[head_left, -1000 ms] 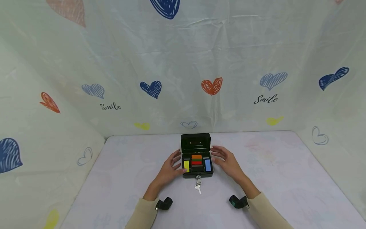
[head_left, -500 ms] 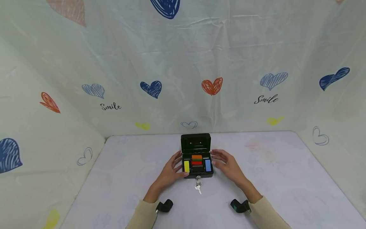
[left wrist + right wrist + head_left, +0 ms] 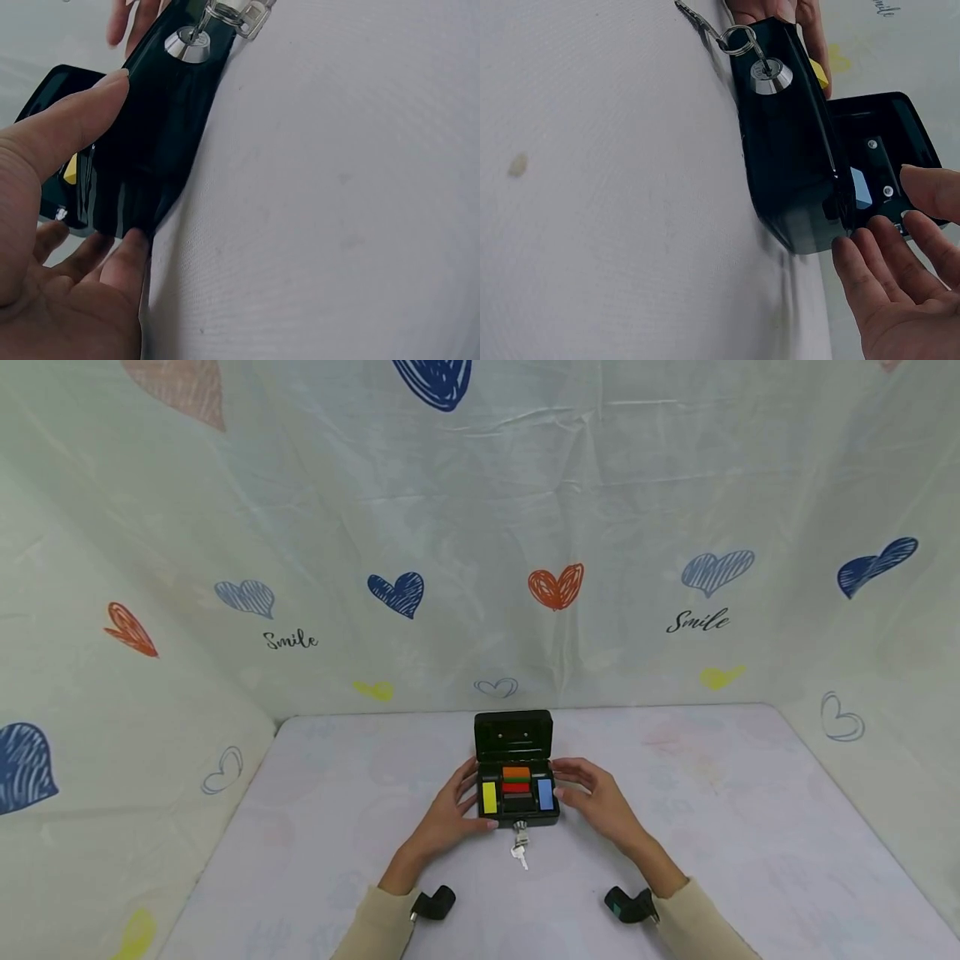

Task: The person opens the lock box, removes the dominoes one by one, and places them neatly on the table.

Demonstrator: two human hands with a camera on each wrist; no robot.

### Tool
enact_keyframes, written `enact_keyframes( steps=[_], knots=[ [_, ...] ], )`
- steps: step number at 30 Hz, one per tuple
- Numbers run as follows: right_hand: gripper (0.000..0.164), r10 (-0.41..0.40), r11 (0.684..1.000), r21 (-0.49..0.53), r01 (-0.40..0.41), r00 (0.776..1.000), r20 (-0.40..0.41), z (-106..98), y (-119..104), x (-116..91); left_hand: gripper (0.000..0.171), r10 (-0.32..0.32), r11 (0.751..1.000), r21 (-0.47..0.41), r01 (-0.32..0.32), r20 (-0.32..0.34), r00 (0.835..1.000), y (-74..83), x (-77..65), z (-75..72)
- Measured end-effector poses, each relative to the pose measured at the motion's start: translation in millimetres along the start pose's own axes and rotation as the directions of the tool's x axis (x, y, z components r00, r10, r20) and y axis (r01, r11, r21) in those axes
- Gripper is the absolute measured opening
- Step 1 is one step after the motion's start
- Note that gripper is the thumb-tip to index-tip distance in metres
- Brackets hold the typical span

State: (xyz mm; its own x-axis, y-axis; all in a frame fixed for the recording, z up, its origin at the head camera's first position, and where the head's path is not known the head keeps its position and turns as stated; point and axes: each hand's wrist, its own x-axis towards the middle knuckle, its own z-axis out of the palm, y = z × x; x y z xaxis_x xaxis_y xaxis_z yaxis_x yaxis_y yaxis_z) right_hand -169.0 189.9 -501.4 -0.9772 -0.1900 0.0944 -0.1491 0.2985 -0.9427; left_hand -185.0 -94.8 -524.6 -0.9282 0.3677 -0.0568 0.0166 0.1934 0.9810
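Observation:
A small black cash box (image 3: 540, 819) stands on the table with its lid (image 3: 513, 735) raised at the back. Inside lie a yellow block (image 3: 490, 797), a blue block (image 3: 545, 794), an orange block (image 3: 516, 772) and a red block (image 3: 515, 787), with a green strip between the last two. Keys (image 3: 520, 852) on a ring hang from the front lock (image 3: 771, 77). My left hand (image 3: 447, 820) grips the box's front left corner, thumb on the front, fingers along the side. At the right side, the fingertips of my right hand (image 3: 603, 802) touch or nearly touch the box, thumb apart.
A white table (image 3: 315, 802) lies under the box and reaches back to a pale curtain (image 3: 480, 527) printed with hearts and "Smile". Black wrist cameras (image 3: 433, 903) sit at both beige sleeves (image 3: 378, 922).
My left thumb has slid from above the yellow block to the box's front edge. My right hand has come slightly lower and nearer the box's right side. The box stays put.

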Motion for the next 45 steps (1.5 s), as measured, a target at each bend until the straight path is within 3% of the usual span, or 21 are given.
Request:
enact_keyframes(
  steps=[20, 45],
  knots=[
    [0.044, 0.004, 1.0, -0.019, -0.004, 1.0, 0.013, 3.2, -0.5, 1.5, 0.115, 0.031, 0.998, 0.05, -0.03, -0.017, 0.999, -1.7, -0.1, 3.0],
    [0.044, 0.026, 1.0, -0.005, -0.026, 0.999, 0.024, 4.7, -5.8, 2.3, 0.112, 0.011, 0.998, 0.069, -0.008, -0.036, 0.999, -1.8, 2.4, 2.5]
  ],
)
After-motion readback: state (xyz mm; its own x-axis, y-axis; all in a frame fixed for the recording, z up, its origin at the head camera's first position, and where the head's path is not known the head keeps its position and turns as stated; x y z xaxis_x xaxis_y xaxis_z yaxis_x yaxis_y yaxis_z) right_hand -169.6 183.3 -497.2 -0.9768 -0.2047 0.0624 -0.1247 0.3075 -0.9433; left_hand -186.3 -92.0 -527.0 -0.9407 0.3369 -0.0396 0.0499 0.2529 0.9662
